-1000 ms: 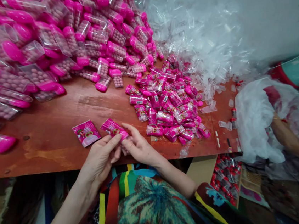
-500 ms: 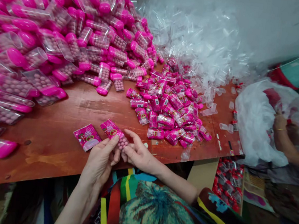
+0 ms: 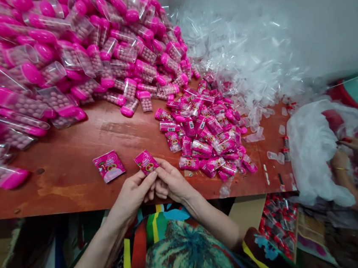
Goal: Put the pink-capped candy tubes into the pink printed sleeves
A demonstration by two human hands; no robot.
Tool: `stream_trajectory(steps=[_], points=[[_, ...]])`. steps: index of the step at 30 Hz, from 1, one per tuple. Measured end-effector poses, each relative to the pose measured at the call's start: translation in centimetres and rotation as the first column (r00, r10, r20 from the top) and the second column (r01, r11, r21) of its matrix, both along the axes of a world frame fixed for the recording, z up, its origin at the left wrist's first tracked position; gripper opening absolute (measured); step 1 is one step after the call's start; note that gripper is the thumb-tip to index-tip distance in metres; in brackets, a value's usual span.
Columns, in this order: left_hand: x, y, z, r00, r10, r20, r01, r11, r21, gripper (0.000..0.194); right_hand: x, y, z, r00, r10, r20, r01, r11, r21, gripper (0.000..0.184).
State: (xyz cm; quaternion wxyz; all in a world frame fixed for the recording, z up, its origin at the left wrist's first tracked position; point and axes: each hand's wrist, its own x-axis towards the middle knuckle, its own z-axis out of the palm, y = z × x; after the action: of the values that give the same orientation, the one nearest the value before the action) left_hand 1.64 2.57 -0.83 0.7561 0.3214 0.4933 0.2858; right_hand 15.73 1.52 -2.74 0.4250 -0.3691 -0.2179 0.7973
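Note:
Between my two hands, close to the table's front edge, is a small candy container point(image 3: 146, 162) in a pink printed sleeve; its lower end is hidden behind my fingers. My left hand point(image 3: 132, 193) pinches it from the left, thumb on top. From the right, my right hand point(image 3: 174, 181) grips the same piece, its fingertips at the sleeve's side and lower end. A flat stack of pink printed sleeves point(image 3: 109, 166) lies on the table just left of my hands.
A tall heap of pink-capped candy containers point(image 3: 110, 54) fills the left. Sleeved containers point(image 3: 211, 133) are piled right of centre, with clear plastic pieces point(image 3: 239, 50) behind. At right, another person's hand point(image 3: 340, 161) is at a white plastic bag point(image 3: 308, 152). Red-and-clear pieces fill a box point(image 3: 280, 223) below.
My hands and the candy container have shifted slightly right. My fingers now cover the pink balls that showed at its lower end. The view has also swung a little.

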Motion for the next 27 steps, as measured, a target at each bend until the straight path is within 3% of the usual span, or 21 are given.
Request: stream_trajectory(steps=[4, 8, 10, 12, 14, 16, 18, 20, 22, 23, 25, 27], points=[[0.0, 0.2, 0.0, 0.997, -0.049, 0.051, 0.049, 0.999, -0.002, 0.036, 0.1, 0.0, -0.3, 0.999, 0.024, 0.026, -0.023, 1.000, -0.010, 0.058], [-0.6, -0.5, 0.9, 0.997, 0.068, -0.030, -0.068, 0.998, -0.009, 0.034, 0.7, -0.5, 0.3, 0.980, 0.007, 0.199, -0.008, 1.000, 0.002, 0.048], [-1.6, -0.8, 1.5, 0.972, 0.135, -0.192, -0.118, 0.988, 0.098, 0.033, 1.0, -0.7, 0.6, 0.947, 0.002, 0.321, -0.012, 0.999, 0.029, 0.051], [-2.9, -1.0, 1.8, 0.894, 0.237, -0.380, -0.112, 0.940, 0.323, 0.023, 1.2, -0.7, 0.9, 0.892, -0.041, 0.450, 0.006, 0.997, 0.078, 0.059], [-4.3, -1.0, 1.8, 0.764, 0.391, -0.513, -0.033, 0.819, 0.573, 0.014, 1.1, -0.6, 1.1, 0.773, -0.146, 0.617, 0.036, 0.982, 0.186, 0.063], [-5.5, -0.8, 1.2, 0.616, 0.520, -0.592, 0.101, 0.693, 0.714, 0.022, 0.6, -0.4, 1.4, 0.573, -0.261, 0.777, -0.031, 0.940, 0.339, 0.056], [-6.3, -0.5, 0.2, 0.468, 0.534, -0.704, 0.303, 0.652, 0.695, 0.041, -0.4, 0.2, 1.7, 0.389, -0.360, 0.848, -0.229, 0.854, 0.468, 0.043], [-6.7, -0.2, -0.9, 0.366, 0.501, -0.784, 0.451, 0.642, 0.620, 0.056, -1.5, 1.2, 1.9, 0.250, -0.438, 0.863, -0.473, 0.723, 0.504, 0.036], [-6.9, 0.0, -1.9, 0.336, 0.484, -0.808, 0.505, 0.631, 0.589, 0.068, -2.2, 2.5, 1.9, 0.105, -0.510, 0.853, -0.658, 0.608, 0.445, 0.035], [-7.0, 0.0, -2.3, 0.346, 0.480, -0.806, 0.507, 0.628, 0.591, 0.072, -2.3, 3.2, 1.8, 0.023, -0.530, 0.848, -0.711, 0.587, 0.386, 0.035], [-7.2, 0.0, -3.0, 0.393, 0.466, -0.793, 0.474, 0.636, 0.609, 0.076, -1.9, 4.6, 1.8, -0.145, -0.536, 0.832, -0.728, 0.627, 0.278, 0.032], [-7.4, -0.1, -3.7, 0.507, 0.423, -0.751, 0.388, 0.667, 0.637, 0.075, -1.2, 6.3, 2.1, -0.277, -0.508, 0.816, -0.677, 0.706, 0.209, 0.027]])
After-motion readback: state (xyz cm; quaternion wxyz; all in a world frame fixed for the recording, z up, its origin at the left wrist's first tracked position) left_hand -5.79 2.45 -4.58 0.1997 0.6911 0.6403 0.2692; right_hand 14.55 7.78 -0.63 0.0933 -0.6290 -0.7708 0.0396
